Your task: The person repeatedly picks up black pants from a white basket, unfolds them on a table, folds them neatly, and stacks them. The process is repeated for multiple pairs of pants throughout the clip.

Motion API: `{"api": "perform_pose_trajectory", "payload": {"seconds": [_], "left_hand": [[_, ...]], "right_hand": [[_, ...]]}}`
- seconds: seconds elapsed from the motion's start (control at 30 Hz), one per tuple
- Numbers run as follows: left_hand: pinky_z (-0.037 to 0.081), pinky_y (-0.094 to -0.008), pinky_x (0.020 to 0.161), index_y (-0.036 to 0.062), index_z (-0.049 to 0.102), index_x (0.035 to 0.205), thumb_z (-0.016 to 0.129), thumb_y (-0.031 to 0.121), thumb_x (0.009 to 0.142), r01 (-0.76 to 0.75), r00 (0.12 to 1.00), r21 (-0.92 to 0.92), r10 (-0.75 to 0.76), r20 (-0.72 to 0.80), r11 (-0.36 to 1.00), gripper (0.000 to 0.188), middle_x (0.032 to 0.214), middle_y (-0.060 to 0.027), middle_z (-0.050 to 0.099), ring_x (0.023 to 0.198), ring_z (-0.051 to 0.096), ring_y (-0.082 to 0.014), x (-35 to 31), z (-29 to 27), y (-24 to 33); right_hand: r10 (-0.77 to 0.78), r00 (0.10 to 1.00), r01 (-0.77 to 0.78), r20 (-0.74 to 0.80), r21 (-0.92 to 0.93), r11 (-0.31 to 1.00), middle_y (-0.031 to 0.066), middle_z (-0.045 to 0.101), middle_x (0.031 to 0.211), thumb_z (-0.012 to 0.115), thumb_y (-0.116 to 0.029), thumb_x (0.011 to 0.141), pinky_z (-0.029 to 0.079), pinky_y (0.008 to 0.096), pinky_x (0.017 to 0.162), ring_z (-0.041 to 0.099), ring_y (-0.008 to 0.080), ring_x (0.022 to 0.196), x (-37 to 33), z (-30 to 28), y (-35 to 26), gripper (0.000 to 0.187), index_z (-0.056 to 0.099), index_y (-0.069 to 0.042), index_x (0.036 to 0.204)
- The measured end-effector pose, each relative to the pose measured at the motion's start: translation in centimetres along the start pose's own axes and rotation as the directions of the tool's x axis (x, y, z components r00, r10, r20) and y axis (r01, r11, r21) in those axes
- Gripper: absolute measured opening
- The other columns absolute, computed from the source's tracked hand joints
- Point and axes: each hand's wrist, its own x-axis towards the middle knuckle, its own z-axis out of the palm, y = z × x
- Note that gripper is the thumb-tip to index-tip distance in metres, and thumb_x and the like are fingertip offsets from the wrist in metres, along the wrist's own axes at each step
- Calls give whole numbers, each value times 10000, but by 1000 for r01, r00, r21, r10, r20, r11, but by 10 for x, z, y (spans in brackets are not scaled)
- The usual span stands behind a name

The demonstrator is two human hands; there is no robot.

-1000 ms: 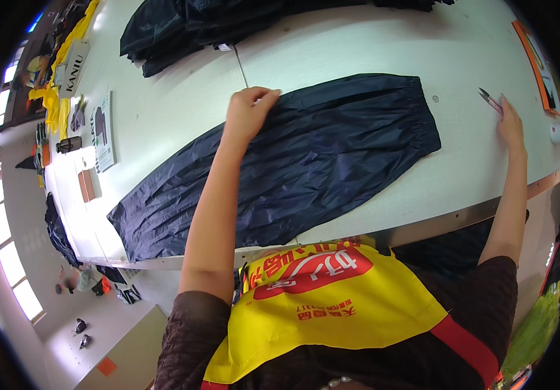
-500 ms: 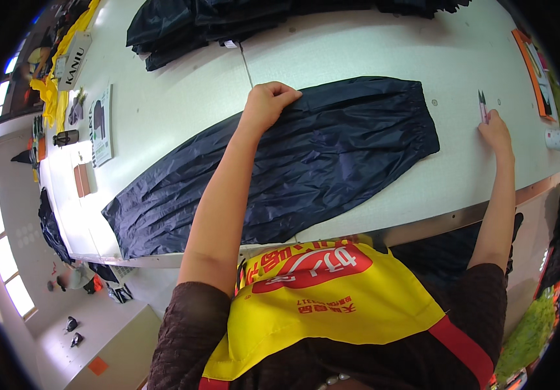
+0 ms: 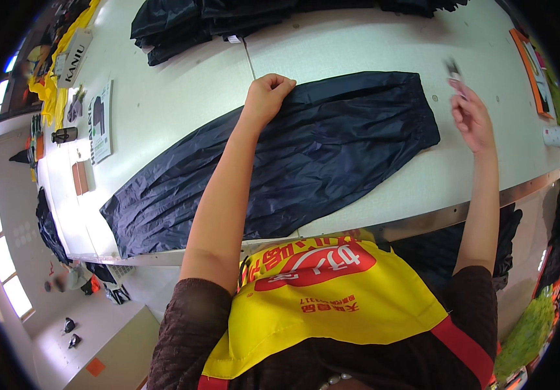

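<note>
A dark navy pair of trousers (image 3: pixel 319 153) in thin shiny cloth lies lengthwise across the table, its gathered elastic band at the right end. On its far edge rests my left hand (image 3: pixel 268 99), thumb and fingers pinched on the cloth. My right hand (image 3: pixel 473 120) is raised beyond the elastic band, apart from the cloth. Its fingers are closed round small thread snips (image 3: pixel 453 71), whose dark pointed blades are blurred by motion and aim away from me.
A stack of dark folded garments (image 3: pixel 221 23) lies along the table's far side. To the left are a printed sheet (image 3: pixel 102 123), a dark jar (image 3: pixel 65 135) and a box (image 3: pixel 74 58). An orange-edged tray (image 3: pixel 532 71) and white cylinder (image 3: pixel 558 137) stand right. The metal table edge (image 3: pixel 423 227) runs before me.
My right hand has moved up and to the left with the snips, nearer the trousers' elastic end. The left hand has shifted slightly; the far edge of the cloth lies a little farther away.
</note>
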Motion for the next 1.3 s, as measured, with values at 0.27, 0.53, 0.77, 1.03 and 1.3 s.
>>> {"api": "perform_pose_trajectory", "payload": {"seconds": [0.27, 0.53, 0.77, 1.03, 1.3], "left_hand": [[399, -207, 623, 8, 648, 866, 650, 223, 817, -9, 999, -30, 8, -33, 1000, 220, 741, 6, 592, 673, 491, -67, 2, 3, 0], [419, -226, 614, -11, 646, 833, 661, 211, 795, -68, 995, -130, 57, -86, 989, 226, 715, -19, 610, 649, 515, -82, 4, 9, -3], [425, -236, 605, -20, 645, 803, 663, 214, 788, -115, 983, -120, 96, -157, 986, 235, 690, -32, 611, 630, 520, -87, 5, 14, -7], [411, -279, 690, -14, 590, 869, 530, 200, 884, -245, 853, -63, 184, -488, 968, 223, 775, -63, 564, 740, 498, -137, -27, -51, -22], [357, -256, 542, 59, 478, 657, 461, 260, 913, -89, 215, -264, -240, -947, 960, 326, 667, -17, 455, 584, 410, -113, -234, -236, -149]], "right_hand": [[-220, 927, 374, 303, -744, 553, 160, 613, 771, 513, -328, 884, 456, 345, 636, 593, 280, 689, 27, 139, 13, 361, 593, 8, 985], [-111, 912, 411, 396, -886, 216, 176, 606, 741, 498, -334, 887, 446, 428, 633, 579, 360, 709, 46, 196, 26, 339, 564, -8, 819], [-75, 910, 414, 407, -898, 149, 171, 632, 763, 461, -336, 898, 476, 427, 682, 610, 352, 746, 56, 211, 31, 361, 608, -13, 827], [-425, 900, 64, -95, -936, 346, 190, 613, 999, 390, -336, 935, 443, 422, 808, 565, 376, 954, 56, 111, 13, 357, 570, -64, 1080], [-512, 781, -443, -357, -895, -53, 208, 596, 984, 418, -318, 915, 408, 455, 861, 529, 377, 984, -21, -129, 74, 366, 590, -10, 1014]]}}
